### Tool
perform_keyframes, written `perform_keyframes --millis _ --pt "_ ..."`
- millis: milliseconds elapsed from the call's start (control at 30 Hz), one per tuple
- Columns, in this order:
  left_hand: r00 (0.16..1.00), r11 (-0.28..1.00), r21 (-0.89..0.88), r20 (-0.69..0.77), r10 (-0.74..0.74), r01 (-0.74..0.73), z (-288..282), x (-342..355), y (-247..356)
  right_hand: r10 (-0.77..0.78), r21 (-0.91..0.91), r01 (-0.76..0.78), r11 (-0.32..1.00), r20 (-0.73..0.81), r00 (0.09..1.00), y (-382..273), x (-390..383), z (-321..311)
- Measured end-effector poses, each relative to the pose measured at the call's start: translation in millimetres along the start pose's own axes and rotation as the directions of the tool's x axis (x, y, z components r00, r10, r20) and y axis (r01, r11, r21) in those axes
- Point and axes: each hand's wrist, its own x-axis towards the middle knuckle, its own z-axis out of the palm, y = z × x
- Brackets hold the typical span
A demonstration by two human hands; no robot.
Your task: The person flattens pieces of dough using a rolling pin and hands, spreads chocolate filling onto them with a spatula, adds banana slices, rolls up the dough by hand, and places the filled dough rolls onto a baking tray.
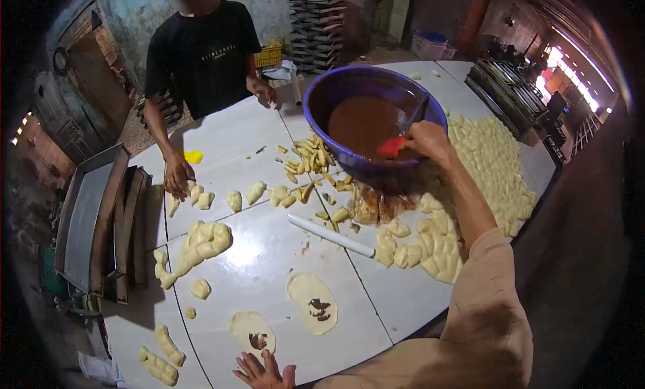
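My right hand grips a red scraper inside the large purple tub of brown filling. My left hand rests with spread fingers at the near table edge, beside a flattened dough oval with a brown smear. A second oval, also dabbed with brown, lies to its right. A white rolling pipe lies in front of the tub, beside banana pieces. Small dough pieces cover the table's right side, and larger lumps sit at the left.
A co-worker stands across the table, one hand over dough pieces, near a yellow scraper. Metal trays are stacked at the left and right ends. Stacked pans and a yellow crate stand behind.
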Motion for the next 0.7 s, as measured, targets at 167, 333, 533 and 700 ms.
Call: perform_keyframes --millis 167,333,533,700 --pt "0.988 0.998 0.019 -0.143 0.059 -0.057 6.6 -4.6 -4.7 -0.286 0.02 0.286 0.958 0.016 0.958 -13.0 36.7 52.7" --pt "0.982 0.998 -0.044 -0.182 0.041 -0.05 1.3 -1.3 2.1 -0.249 0.382 0.193 0.904 0.101 0.963 -1.8 32.5 22.6" --pt "0.978 0.997 -0.01 -0.196 0.068 -0.072 8.0 0.0 -5.2 -0.262 0.677 0.058 0.733 0.202 0.944 35.0 43.5 34.9" --pt "0.987 0.997 -0.029 -0.145 0.065 -0.07 2.6 0.8 2.4 -0.207 0.666 -0.102 0.739 0.368 0.907 43.1 40.4 32.6"
